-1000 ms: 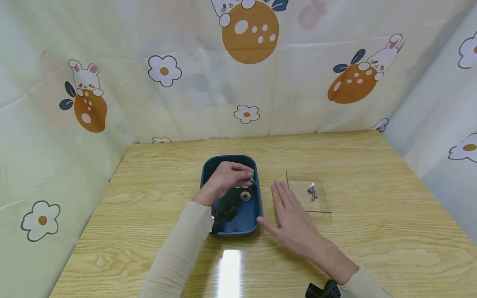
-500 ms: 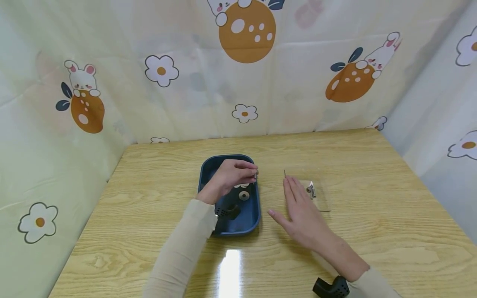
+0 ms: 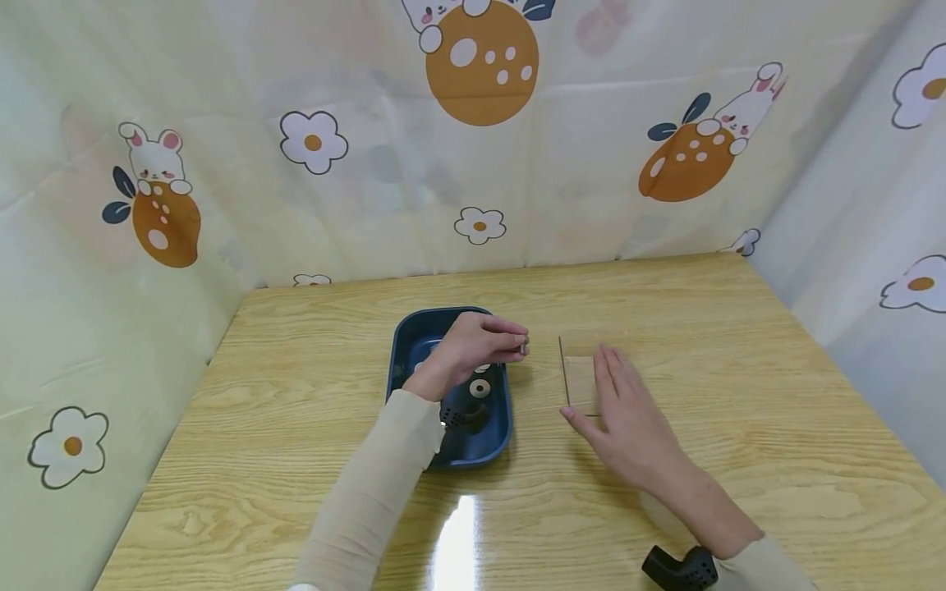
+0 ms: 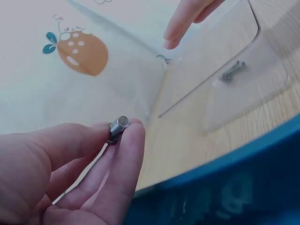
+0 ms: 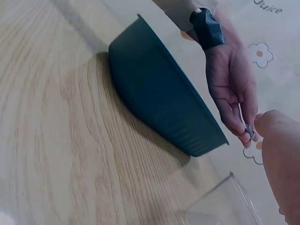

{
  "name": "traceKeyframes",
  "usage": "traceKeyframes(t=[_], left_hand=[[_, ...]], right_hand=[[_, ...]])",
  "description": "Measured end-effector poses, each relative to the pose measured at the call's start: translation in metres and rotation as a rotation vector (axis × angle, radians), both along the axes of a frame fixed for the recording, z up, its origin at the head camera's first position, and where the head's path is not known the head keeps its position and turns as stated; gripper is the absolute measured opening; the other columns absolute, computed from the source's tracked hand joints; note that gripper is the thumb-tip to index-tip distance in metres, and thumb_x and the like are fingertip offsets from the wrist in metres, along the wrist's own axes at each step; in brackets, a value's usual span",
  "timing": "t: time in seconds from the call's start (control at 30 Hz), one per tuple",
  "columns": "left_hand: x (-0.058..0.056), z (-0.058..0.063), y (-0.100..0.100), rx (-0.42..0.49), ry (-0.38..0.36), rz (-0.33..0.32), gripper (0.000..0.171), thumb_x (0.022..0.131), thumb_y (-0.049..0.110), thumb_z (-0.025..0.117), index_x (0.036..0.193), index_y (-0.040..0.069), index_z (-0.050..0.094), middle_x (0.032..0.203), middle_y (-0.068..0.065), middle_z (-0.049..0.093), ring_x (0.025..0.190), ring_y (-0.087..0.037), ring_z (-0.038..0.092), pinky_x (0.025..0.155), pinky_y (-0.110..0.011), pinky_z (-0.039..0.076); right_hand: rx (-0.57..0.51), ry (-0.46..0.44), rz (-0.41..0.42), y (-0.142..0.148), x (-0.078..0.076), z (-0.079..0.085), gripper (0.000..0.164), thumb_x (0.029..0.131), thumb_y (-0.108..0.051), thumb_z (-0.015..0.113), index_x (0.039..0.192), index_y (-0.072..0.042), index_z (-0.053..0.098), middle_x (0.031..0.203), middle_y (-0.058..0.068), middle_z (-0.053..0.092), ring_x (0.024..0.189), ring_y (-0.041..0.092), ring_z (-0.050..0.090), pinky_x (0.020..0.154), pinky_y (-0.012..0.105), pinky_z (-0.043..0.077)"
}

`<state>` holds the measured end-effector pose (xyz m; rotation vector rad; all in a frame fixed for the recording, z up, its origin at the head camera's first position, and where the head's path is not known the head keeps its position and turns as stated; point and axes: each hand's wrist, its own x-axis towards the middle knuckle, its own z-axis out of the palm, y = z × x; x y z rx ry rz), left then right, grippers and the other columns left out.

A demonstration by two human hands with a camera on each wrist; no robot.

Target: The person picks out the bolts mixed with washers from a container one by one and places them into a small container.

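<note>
Between thumb and fingertips my left hand (image 3: 473,343) pinches a small metal bolt (image 4: 119,125), its threaded end showing in the left wrist view. That hand is over the right rim of a dark blue plastic bin (image 3: 508,427). To the right, a shallow clear plastic box (image 3: 580,379) stands on the table. My right hand (image 3: 634,423), fingers straight and thumb spread, overlaps the box's right part in the head view and hides the bolts inside. Those loose bolts (image 4: 233,71) show through the clear wall in the left wrist view.
Flat round washers (image 3: 479,388) lie in the blue bin. A black wrist camera (image 3: 680,568) is strapped below my right hand. Behind the wooden table (image 3: 746,353) hangs a printed curtain (image 3: 384,213).
My left hand has moved right with the bolt, from inside the bin to over its right rim. My right hand has shifted right, from beside the bin to over the clear box.
</note>
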<state>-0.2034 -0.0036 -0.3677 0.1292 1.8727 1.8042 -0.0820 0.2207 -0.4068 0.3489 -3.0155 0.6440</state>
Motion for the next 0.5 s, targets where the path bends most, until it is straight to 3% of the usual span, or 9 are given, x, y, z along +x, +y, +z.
traceKeyframes(t=[0.5], left_hand=[[0.001,0.000,0.037,-0.017,0.001,-0.030,0.020,0.094,0.006,0.065,0.112,-0.001,0.071,0.113,-0.021,0.071,0.083,-0.015,0.074,0.084,-0.031,0.061]], right_hand=[[0.048,0.039,-0.050,0.023,0.000,-0.003,0.095,0.101,-0.059,0.040,0.154,0.009,0.002,0.164,0.028,-0.001,0.153,0.044,0.000,0.126,0.053,0.002]])
